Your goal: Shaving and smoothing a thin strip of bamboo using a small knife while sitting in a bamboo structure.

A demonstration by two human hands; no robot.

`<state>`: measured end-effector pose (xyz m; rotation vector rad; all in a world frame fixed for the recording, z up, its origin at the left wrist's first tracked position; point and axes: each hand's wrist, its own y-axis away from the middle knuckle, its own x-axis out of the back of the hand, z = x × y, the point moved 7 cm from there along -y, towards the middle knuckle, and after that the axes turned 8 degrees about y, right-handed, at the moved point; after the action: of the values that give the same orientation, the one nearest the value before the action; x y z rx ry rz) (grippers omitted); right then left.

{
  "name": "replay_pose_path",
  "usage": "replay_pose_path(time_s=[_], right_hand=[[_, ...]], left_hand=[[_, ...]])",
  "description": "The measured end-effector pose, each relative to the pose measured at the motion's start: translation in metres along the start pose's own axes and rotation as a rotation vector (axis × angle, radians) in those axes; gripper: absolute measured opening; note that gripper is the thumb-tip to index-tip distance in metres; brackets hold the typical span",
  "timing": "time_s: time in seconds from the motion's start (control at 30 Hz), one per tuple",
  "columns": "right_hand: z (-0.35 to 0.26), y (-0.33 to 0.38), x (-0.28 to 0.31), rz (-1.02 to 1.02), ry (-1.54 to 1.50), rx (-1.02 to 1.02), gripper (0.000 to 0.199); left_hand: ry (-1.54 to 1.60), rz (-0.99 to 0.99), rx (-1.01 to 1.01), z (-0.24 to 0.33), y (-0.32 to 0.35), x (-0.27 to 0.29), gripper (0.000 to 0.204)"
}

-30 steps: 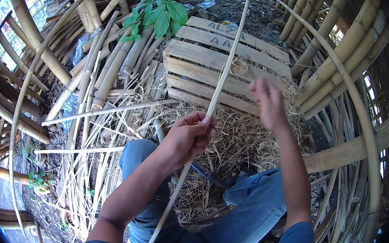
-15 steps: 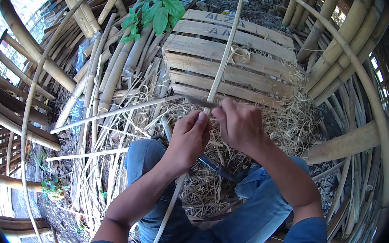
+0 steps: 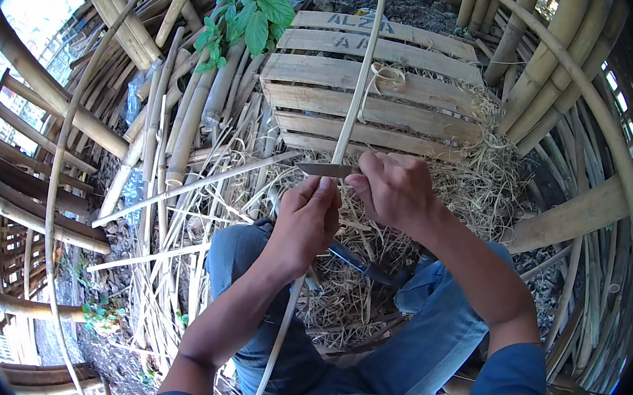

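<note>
My left hand (image 3: 306,223) grips a long thin pale bamboo strip (image 3: 360,79) that runs from my lap up past the crate. Just above it, my right hand (image 3: 393,186) is closed on a knife whose grey blade (image 3: 323,170) points left and lies across the strip. Both hands are close together, almost touching, over my knees in blue jeans. A curled shaving (image 3: 386,75) hangs beside the strip higher up. Another dark-handled tool (image 3: 363,264) lies on the shavings between my legs.
A wooden slatted crate (image 3: 420,93) stands in front of me on a heap of dry shavings (image 3: 481,176). Thick bamboo poles (image 3: 185,122) lie at the left and lean at the right (image 3: 528,89). A green leafy plant (image 3: 246,20) grows behind the crate.
My right hand came down from the crate, met the left hand at the strip, and now holds a knife blade across it. The left hand kept its grip.
</note>
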<state>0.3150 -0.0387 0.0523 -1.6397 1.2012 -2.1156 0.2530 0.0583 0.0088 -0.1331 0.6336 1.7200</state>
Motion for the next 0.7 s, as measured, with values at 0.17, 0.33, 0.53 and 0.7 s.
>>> replay_pose_path(time_s=[0.17, 0.33, 0.53, 0.7], right_hand=[[0.056, 0.0, -0.011, -0.408, 0.093, -0.495, 0.032], [0.093, 0.011, 0.003, -0.204, 0.147, -0.427, 0.035], [0.077, 0.013, -0.012, -0.252, -1.092, -0.797, 0.028], [0.052, -0.002, 0.008, -0.075, -1.358, -0.846, 0.015]], left_hand=[[0.05, -0.051, 0.046, -0.003, 0.006, 0.0, 0.03], [0.103, -0.114, 0.112, -0.012, 0.002, -0.008, 0.029], [0.116, -0.152, 0.089, 0.011, -0.023, -0.012, 0.029], [0.078, -0.242, 0.06, 0.05, -0.037, -0.023, 0.026]])
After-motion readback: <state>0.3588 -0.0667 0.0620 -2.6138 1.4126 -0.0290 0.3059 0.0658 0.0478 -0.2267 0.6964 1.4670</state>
